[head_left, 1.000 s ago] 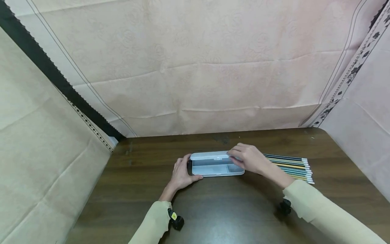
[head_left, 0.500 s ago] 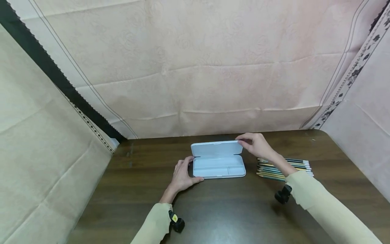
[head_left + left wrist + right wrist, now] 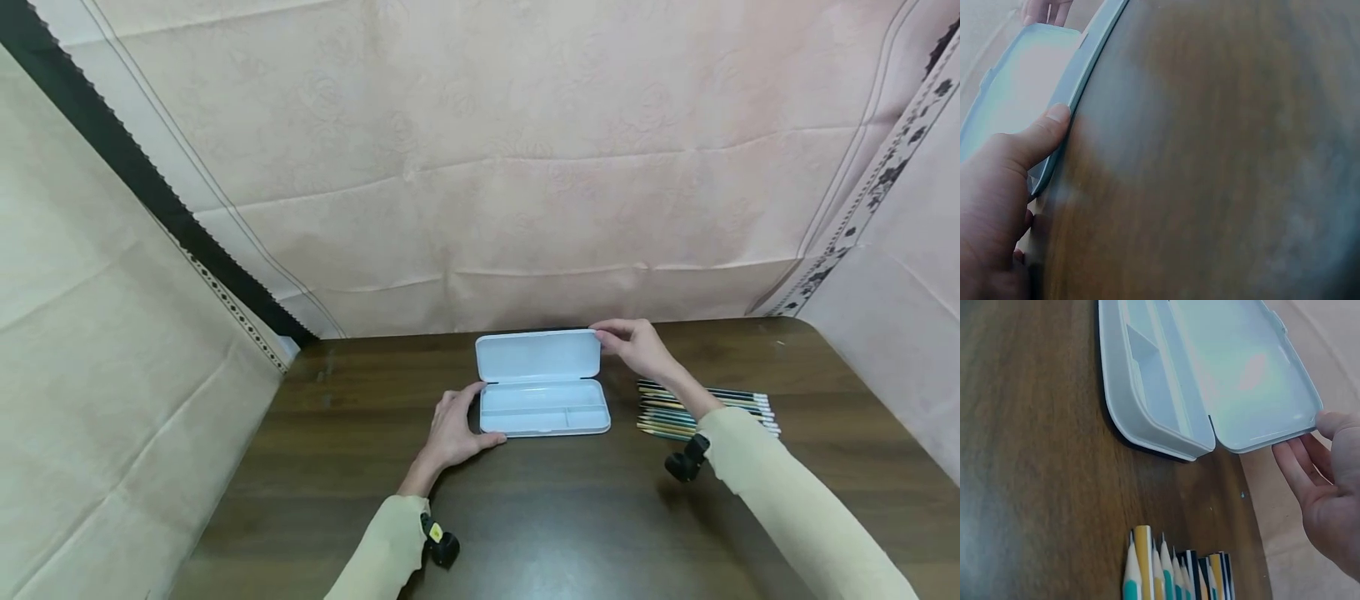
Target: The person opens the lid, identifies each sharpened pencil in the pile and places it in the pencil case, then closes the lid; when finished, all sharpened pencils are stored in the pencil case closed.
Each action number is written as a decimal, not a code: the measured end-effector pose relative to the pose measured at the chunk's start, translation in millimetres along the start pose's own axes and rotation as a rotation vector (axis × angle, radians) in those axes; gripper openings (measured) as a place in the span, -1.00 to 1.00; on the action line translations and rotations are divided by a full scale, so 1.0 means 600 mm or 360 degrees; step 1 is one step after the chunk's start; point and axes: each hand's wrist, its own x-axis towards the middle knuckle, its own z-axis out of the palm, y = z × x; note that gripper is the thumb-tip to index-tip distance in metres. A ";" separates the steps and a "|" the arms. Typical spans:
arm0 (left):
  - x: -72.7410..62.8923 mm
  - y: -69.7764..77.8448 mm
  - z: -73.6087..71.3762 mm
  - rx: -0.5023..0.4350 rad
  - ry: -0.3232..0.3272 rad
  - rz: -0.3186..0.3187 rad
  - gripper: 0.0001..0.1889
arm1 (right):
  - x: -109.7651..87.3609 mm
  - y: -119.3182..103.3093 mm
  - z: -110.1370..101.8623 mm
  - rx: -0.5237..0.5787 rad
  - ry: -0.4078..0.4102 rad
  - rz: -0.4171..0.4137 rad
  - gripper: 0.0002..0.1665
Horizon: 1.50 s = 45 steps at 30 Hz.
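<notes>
A light blue plastic pencil case (image 3: 544,408) lies on the table with its lid (image 3: 538,356) swung up and back. Divided compartments show inside, holding nothing. My left hand (image 3: 453,429) grips the case's left end, thumb on the front edge and fingers round behind; the left wrist view shows that thumb (image 3: 1047,128) on the rim. At the lid's right far corner my right hand (image 3: 636,346) pinches the edge, thumb on the inner face and fingers behind, as the right wrist view shows. Several pencils (image 3: 667,412) lie in a row right of the case, partly under the right forearm.
The brown wooden table (image 3: 555,508) has its far edge just behind the lid. A pale cloth (image 3: 525,167) hangs behind it, with more cloth at both sides. Each wrist wears a small black camera, such as the right one (image 3: 686,458).
The lid has swung from partly raised to wide open, away from me. My right hand has travelled up and back with its corner, uncovering the pencils' tips. The left hand keeps its hold.
</notes>
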 end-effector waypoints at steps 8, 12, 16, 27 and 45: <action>0.000 0.000 -0.001 0.0003 -0.0007 0.0008 -0.02 | 0.007 0.016 0.006 0.0192 -0.0005 0.0166 -0.53; -0.001 0.002 -0.002 -0.0001 -0.0016 -0.0001 -0.03 | 0.008 0.027 0.011 0.0294 0.0015 0.0224 -0.51; -0.001 0.004 -0.002 -0.0008 -0.0025 -0.0012 -0.04 | 0.008 0.036 0.015 0.0321 0.0021 0.0261 -0.52; 0.002 0.007 -0.003 -0.0041 -0.0026 -0.0047 -0.01 | -0.074 0.004 -0.043 -0.0339 -0.0114 -0.0003 -0.69; -0.003 0.003 -0.001 -0.0040 -0.0016 -0.0052 -0.01 | -0.314 0.063 -0.137 -0.0774 0.0187 -0.0428 -0.60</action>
